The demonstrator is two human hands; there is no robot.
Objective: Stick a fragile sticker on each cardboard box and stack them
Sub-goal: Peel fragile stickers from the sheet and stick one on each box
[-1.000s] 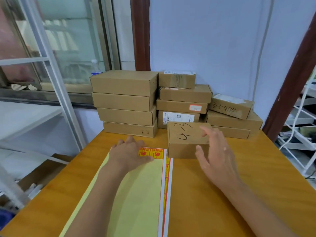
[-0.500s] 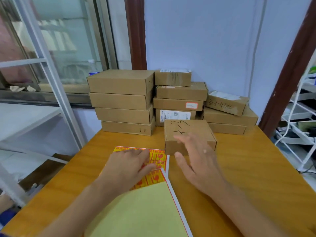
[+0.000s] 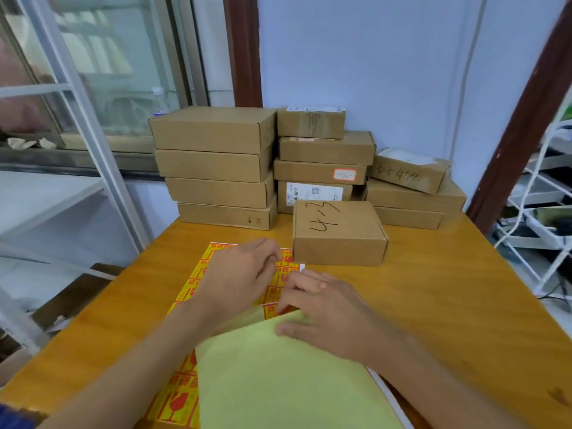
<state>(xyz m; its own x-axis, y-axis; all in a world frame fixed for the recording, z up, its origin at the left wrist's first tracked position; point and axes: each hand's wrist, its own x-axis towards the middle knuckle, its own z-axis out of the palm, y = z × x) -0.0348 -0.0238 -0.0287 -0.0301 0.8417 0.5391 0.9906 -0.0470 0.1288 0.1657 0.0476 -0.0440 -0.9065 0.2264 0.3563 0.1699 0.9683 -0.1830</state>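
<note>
A small cardboard box (image 3: pixel 339 232) marked "4-3" sits on the wooden table (image 3: pixel 448 305), just beyond my hands. A sheet of yellow and red fragile stickers (image 3: pixel 198 274) lies in front of it, partly under a folded-back pale yellow backing sheet (image 3: pixel 278 376). My left hand (image 3: pixel 240 277) rests flat on the sticker sheet, fingers pointing toward the box. My right hand (image 3: pixel 322 308) lies on the fold of the backing sheet, its fingertips pinching at the sticker sheet's right edge. Whether a sticker is lifted is hidden by the fingers.
Three stacks of cardboard boxes stand against the wall: a tall left stack (image 3: pixel 216 165), a middle stack (image 3: pixel 322 159) with labels, a lower right stack (image 3: pixel 411 187). A window and metal frame (image 3: pixel 93 119) lie left, a white wire rack (image 3: pixel 548 212) right.
My right hand has left the "4-3" box and come down onto the sticker sheet beside my left hand. The backing sheet is folded back, showing more stickers.
</note>
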